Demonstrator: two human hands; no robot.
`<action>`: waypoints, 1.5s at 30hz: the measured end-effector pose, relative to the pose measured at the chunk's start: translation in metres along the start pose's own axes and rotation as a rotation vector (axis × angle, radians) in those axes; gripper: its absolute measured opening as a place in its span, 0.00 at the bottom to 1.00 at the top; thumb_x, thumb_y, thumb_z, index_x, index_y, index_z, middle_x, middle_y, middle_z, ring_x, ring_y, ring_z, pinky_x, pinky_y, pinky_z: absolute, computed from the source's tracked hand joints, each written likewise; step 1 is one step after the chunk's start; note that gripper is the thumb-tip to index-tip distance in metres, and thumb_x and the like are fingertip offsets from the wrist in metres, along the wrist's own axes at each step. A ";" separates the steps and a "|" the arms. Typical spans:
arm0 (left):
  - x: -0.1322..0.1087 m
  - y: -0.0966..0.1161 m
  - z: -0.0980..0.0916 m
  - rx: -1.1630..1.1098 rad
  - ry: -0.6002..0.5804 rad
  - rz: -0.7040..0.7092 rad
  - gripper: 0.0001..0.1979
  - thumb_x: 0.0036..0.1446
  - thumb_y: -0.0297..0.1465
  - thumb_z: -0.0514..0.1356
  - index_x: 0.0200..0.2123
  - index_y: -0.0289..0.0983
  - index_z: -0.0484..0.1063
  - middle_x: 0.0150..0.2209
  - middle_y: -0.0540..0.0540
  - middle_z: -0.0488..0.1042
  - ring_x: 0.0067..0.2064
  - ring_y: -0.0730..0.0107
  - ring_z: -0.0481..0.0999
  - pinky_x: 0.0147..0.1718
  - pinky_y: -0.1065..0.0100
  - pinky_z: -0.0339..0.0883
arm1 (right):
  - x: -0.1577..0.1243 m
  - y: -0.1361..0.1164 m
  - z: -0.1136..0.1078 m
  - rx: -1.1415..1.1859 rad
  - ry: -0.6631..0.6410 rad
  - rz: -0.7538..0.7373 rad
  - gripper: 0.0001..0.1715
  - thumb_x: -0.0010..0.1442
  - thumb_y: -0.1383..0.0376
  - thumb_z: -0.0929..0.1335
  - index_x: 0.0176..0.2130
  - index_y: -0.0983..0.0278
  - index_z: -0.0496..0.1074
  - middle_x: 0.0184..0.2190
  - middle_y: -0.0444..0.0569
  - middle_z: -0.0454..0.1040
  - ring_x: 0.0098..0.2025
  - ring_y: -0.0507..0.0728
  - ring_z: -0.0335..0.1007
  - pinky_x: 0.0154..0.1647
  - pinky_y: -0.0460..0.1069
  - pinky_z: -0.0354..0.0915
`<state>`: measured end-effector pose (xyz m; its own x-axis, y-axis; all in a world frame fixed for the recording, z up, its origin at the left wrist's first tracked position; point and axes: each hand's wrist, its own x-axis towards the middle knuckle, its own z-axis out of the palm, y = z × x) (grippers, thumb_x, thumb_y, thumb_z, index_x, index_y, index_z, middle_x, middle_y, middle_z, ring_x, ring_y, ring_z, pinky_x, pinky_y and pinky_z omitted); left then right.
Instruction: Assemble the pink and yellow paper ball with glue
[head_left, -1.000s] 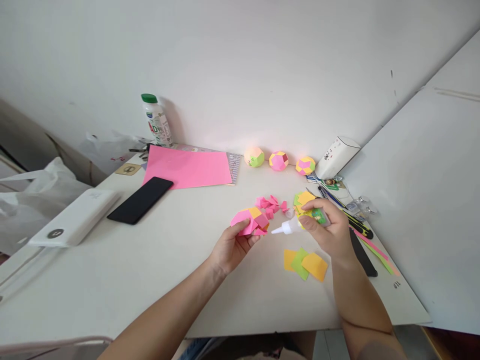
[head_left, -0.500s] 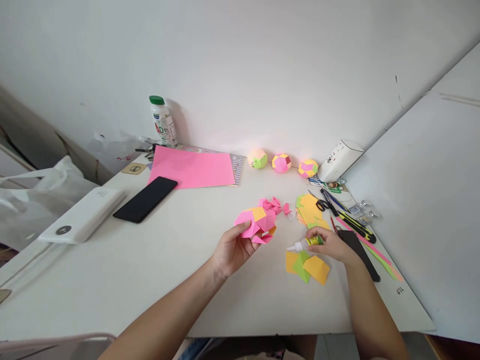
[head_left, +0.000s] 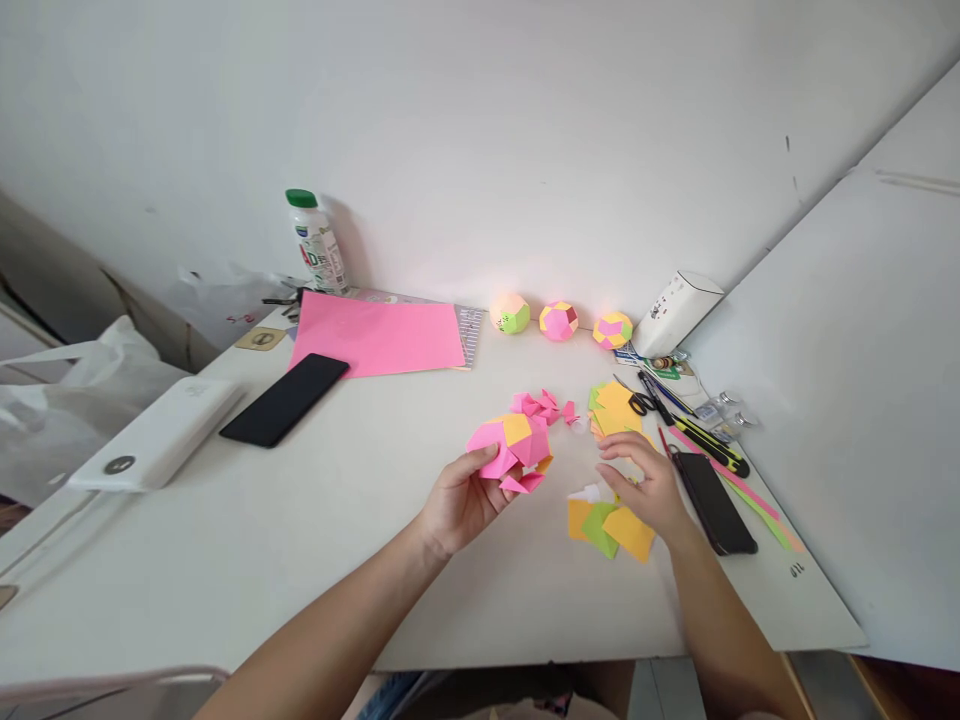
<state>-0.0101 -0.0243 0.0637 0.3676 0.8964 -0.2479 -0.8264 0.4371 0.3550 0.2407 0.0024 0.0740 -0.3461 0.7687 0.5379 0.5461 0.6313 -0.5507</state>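
My left hand (head_left: 466, 497) grips a partly built paper ball (head_left: 517, 440), pink with a yellow panel on top and loose pink flaps on its lower right. Over the desk to its right, my right hand (head_left: 641, 480) has its fingers apart and holds nothing. Just under that hand lies a glue bottle (head_left: 589, 493), mostly hidden, with its white nozzle pointing left. Orange and green paper pieces (head_left: 600, 528) are spread below the bottle. Behind the ball sits a small heap of folded pink paper pieces (head_left: 536, 405).
Along the wall stand three finished paper balls (head_left: 559, 321). At right are a stack of yellow and green paper (head_left: 616, 408), scissors (head_left: 640, 402), a cutter (head_left: 712, 445) and a black case (head_left: 716, 503). Pink sheets (head_left: 379, 335), a phone (head_left: 285, 400) and a white power bank (head_left: 157, 433) lie left.
My right hand has let go of the glue bottle, which now lies on the desk, and its fingers have opened. My left hand keeps hold of the paper ball. The view has shifted slightly.
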 end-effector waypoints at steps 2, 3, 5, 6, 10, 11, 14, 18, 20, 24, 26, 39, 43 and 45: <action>0.000 -0.001 0.000 0.021 -0.005 -0.006 0.06 0.51 0.27 0.63 0.33 0.30 0.74 0.23 0.46 0.74 0.25 0.73 0.74 0.30 0.71 0.73 | 0.004 -0.024 0.016 0.088 0.009 -0.116 0.04 0.56 0.67 0.69 0.36 0.61 0.71 0.37 0.52 0.74 0.41 0.59 0.71 0.42 0.56 0.70; 0.000 -0.002 0.000 0.036 -0.010 -0.010 0.06 0.51 0.28 0.63 0.32 0.29 0.74 0.23 0.46 0.74 0.24 0.74 0.73 0.28 0.72 0.72 | 0.005 -0.035 0.025 0.113 -0.002 -0.167 0.07 0.55 0.66 0.69 0.38 0.61 0.71 0.39 0.53 0.74 0.43 0.59 0.71 0.42 0.56 0.70; 0.001 -0.004 0.000 0.062 -0.023 -0.013 0.07 0.52 0.29 0.62 0.30 0.29 0.74 0.23 0.46 0.73 0.23 0.75 0.72 0.26 0.74 0.70 | 0.005 -0.052 0.039 0.130 -0.016 -0.237 0.11 0.55 0.64 0.70 0.41 0.61 0.72 0.41 0.55 0.73 0.44 0.60 0.70 0.41 0.56 0.70; 0.001 -0.005 -0.001 0.069 -0.027 -0.011 0.07 0.53 0.29 0.62 0.30 0.30 0.74 0.23 0.46 0.74 0.24 0.75 0.72 0.26 0.74 0.70 | 0.005 -0.058 0.045 0.127 -0.001 -0.249 0.11 0.55 0.64 0.70 0.41 0.61 0.72 0.41 0.55 0.72 0.44 0.60 0.70 0.40 0.56 0.71; 0.001 -0.008 -0.001 0.073 -0.034 -0.019 0.06 0.54 0.29 0.61 0.31 0.30 0.74 0.24 0.47 0.74 0.25 0.75 0.72 0.27 0.73 0.69 | 0.001 -0.067 0.059 0.114 0.080 -0.208 0.08 0.56 0.68 0.69 0.38 0.59 0.74 0.34 0.51 0.72 0.38 0.58 0.69 0.36 0.54 0.69; 0.001 -0.009 -0.001 0.079 -0.036 -0.026 0.06 0.54 0.29 0.61 0.31 0.31 0.74 0.24 0.47 0.74 0.25 0.75 0.71 0.27 0.73 0.69 | 0.001 -0.069 0.060 0.122 0.094 -0.198 0.08 0.55 0.69 0.69 0.37 0.59 0.74 0.32 0.50 0.73 0.36 0.57 0.69 0.35 0.54 0.69; 0.001 -0.010 -0.002 0.115 -0.034 -0.043 0.07 0.54 0.30 0.61 0.30 0.31 0.74 0.24 0.47 0.73 0.24 0.75 0.70 0.27 0.73 0.68 | 0.000 -0.071 0.062 0.168 0.103 -0.162 0.08 0.54 0.71 0.69 0.35 0.60 0.74 0.30 0.49 0.73 0.35 0.57 0.68 0.35 0.54 0.69; 0.001 -0.011 -0.002 0.173 -0.021 -0.051 0.09 0.54 0.33 0.61 0.28 0.31 0.73 0.23 0.48 0.71 0.23 0.77 0.68 0.25 0.74 0.65 | -0.004 -0.070 0.063 0.344 0.076 -0.023 0.07 0.56 0.71 0.68 0.34 0.60 0.74 0.32 0.49 0.74 0.37 0.57 0.71 0.38 0.54 0.70; 0.000 -0.011 -0.001 0.183 -0.004 -0.045 0.08 0.53 0.33 0.62 0.29 0.32 0.73 0.24 0.49 0.71 0.23 0.78 0.67 0.24 0.74 0.64 | -0.006 -0.065 0.063 0.466 0.077 0.078 0.05 0.57 0.69 0.67 0.33 0.60 0.74 0.34 0.50 0.74 0.38 0.57 0.73 0.38 0.53 0.72; 0.000 -0.012 0.000 0.174 0.028 -0.053 0.08 0.52 0.32 0.62 0.26 0.34 0.70 0.21 0.51 0.66 0.23 0.78 0.64 0.21 0.75 0.60 | -0.009 -0.057 0.061 0.577 0.135 0.178 0.04 0.57 0.68 0.68 0.31 0.61 0.74 0.35 0.50 0.75 0.44 0.58 0.74 0.45 0.54 0.71; -0.001 -0.013 0.000 0.168 0.014 -0.072 0.09 0.52 0.31 0.62 0.23 0.34 0.68 0.20 0.52 0.63 0.23 0.78 0.63 0.21 0.75 0.59 | -0.009 -0.055 0.061 0.571 0.158 0.168 0.04 0.56 0.67 0.69 0.30 0.61 0.74 0.34 0.50 0.76 0.46 0.58 0.73 0.47 0.55 0.71; -0.005 -0.021 0.004 0.109 0.020 -0.089 0.06 0.51 0.29 0.62 0.34 0.33 0.74 0.31 0.47 0.74 0.31 0.73 0.70 0.29 0.70 0.67 | -0.010 -0.058 0.063 0.358 0.257 0.083 0.06 0.54 0.70 0.69 0.31 0.60 0.77 0.32 0.50 0.77 0.38 0.57 0.75 0.38 0.53 0.73; -0.005 -0.021 0.005 0.096 0.004 -0.087 0.07 0.52 0.29 0.61 0.36 0.34 0.74 0.33 0.46 0.74 0.34 0.71 0.71 0.32 0.70 0.68 | -0.009 -0.060 0.062 0.375 0.266 0.073 0.07 0.54 0.71 0.69 0.32 0.59 0.77 0.32 0.49 0.77 0.39 0.57 0.75 0.39 0.53 0.73; -0.005 -0.022 0.005 0.090 0.000 -0.095 0.07 0.53 0.28 0.61 0.36 0.34 0.74 0.34 0.45 0.74 0.35 0.71 0.71 0.32 0.69 0.68 | -0.009 -0.060 0.062 0.394 0.272 0.077 0.08 0.54 0.71 0.69 0.32 0.59 0.78 0.33 0.49 0.77 0.40 0.57 0.75 0.40 0.53 0.73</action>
<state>0.0080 -0.0376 0.0612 0.4422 0.8508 -0.2839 -0.7463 0.5246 0.4098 0.1633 -0.0363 0.0624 -0.0753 0.7932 0.6043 0.2134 0.6048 -0.7672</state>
